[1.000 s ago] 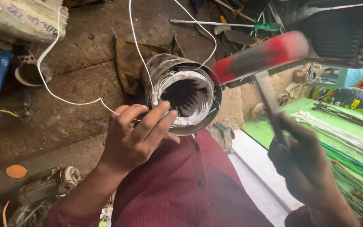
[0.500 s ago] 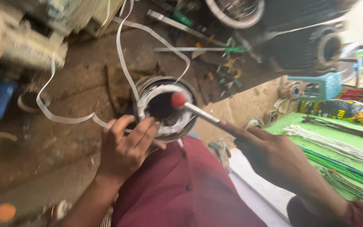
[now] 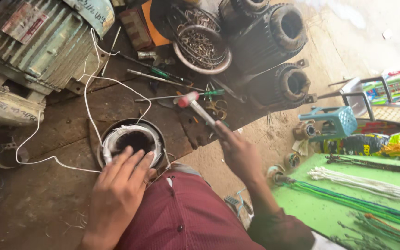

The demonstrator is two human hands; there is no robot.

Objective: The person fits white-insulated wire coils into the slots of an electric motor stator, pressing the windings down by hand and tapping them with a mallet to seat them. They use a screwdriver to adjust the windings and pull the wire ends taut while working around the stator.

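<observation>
pressing down with your left hand (image 3: 119,194), you are spreading its fingers flat over the near rim of the round motor stator (image 3: 133,143) at your knee. your right hand (image 3: 239,153) is clamping the mallet (image 3: 197,109) handle, its long axis slanting up-left, red head hanging beyond and right of the stator. farther off, dark motor housings (image 3: 278,51) are lying.

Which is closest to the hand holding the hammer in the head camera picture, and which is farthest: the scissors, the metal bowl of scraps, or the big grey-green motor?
From the right hand:
1. Scissors, on the floor just above the hand.
2. Metal bowl of scraps, farther up, near the top middle.
3. Grey-green motor, far off in the top left corner.
</observation>
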